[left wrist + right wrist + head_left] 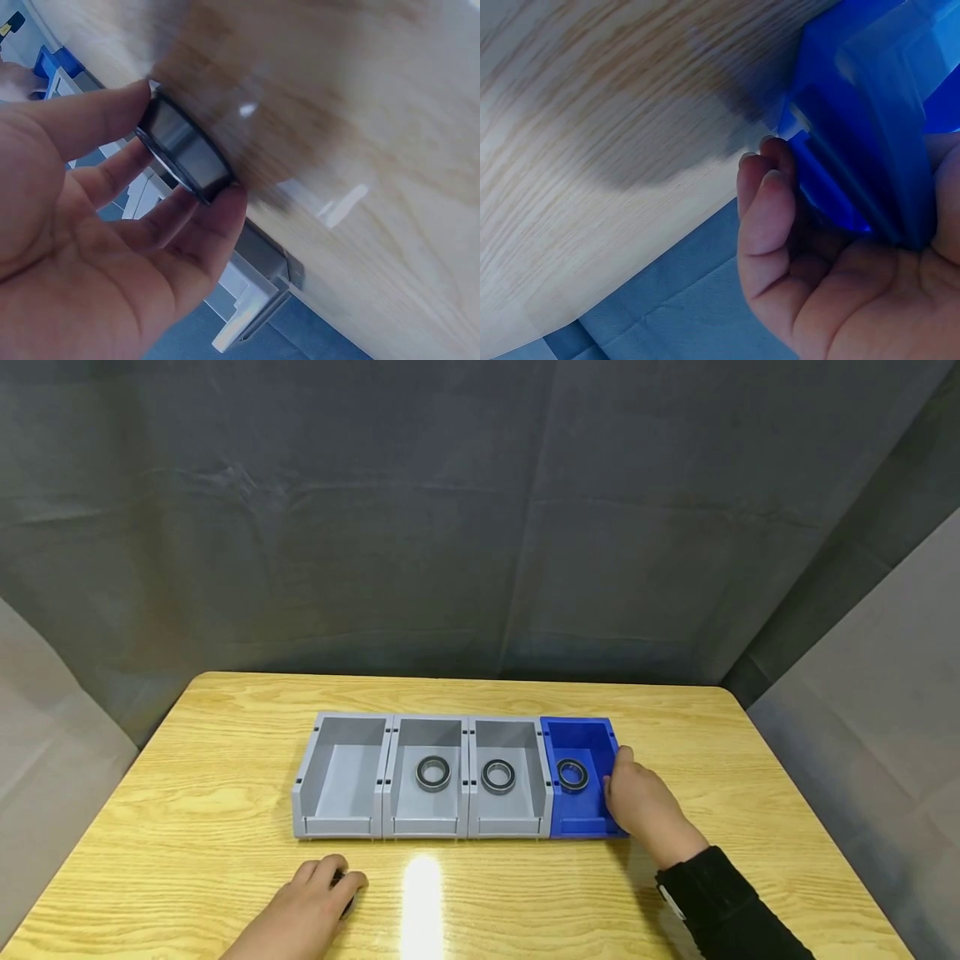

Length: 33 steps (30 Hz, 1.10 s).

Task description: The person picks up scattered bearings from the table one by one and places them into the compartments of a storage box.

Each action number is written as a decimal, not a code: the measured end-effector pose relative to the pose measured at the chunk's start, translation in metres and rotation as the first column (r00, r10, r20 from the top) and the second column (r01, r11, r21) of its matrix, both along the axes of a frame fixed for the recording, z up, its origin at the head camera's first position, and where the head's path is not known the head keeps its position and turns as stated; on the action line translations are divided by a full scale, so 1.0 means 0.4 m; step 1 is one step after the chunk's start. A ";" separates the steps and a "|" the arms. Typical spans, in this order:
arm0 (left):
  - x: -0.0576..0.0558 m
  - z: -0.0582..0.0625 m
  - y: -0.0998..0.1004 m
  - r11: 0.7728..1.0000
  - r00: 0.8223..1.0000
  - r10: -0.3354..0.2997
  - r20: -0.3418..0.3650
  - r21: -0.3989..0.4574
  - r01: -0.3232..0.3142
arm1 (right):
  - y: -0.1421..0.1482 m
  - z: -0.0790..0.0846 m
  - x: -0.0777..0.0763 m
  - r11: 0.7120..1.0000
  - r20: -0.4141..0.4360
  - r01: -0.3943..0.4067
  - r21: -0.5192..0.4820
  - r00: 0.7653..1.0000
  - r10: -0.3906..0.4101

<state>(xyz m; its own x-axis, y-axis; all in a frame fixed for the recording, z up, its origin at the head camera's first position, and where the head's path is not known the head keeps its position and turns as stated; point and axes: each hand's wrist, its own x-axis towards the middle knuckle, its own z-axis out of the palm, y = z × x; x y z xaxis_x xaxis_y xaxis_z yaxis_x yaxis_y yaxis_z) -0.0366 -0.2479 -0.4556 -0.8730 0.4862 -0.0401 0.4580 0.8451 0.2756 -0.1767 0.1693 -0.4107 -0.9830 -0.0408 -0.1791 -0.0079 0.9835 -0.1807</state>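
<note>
My left hand [303,906] pinches a ball bearing [186,146] between thumb and fingertips, close over the wood table in front of the bins. In the left wrist view the bearing is tilted, its metal outer face showing. At the right end of the row, my right hand [647,797] grips the right side wall of the blue bin [588,828], thumb inside, fingers outside. The right wrist view shows those fingers curled below the bin's wall [889,127]. Another bearing [573,788] lies flat inside the blue bin, left of the thumb.
Three grey bins stand side by side left of the blue one. The middle grey bin [425,828] and the right grey bin [508,828] each hold one bearing. The leftmost grey bin [339,828] is behind my left hand. A dark cloth [450,527] hangs behind the table [187,793].
</note>
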 end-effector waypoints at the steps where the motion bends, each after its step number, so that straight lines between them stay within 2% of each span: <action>1: 0.000 0.001 0.000 1.000 1.000 -0.001 -0.005 -0.002 0.001 | 0.000 0.000 0.000 1.000 0.001 0.002 -0.001 1.000 -0.002; 10: -0.008 0.013 -0.003 0.998 0.998 -0.054 -0.015 -0.011 0.054 | 0.001 0.002 0.003 1.000 -0.007 -0.006 0.000 1.000 0.006; 15: -0.017 0.036 -0.003 0.998 0.998 -0.061 0.018 -0.020 0.061 | 0.001 0.001 0.005 1.000 -0.009 -0.005 -0.005 1.000 0.005; 22: -0.027 0.068 -0.002 0.998 0.996 -0.041 -0.080 -0.042 0.037 | 0.001 0.003 0.004 1.000 -0.016 -0.012 0.001 1.000 0.012; 33: -0.044 0.099 0.002 0.999 0.988 0.012 -0.153 -0.032 -0.017 | -0.001 0.002 0.004 1.000 -0.007 0.005 -0.015 1.000 -0.005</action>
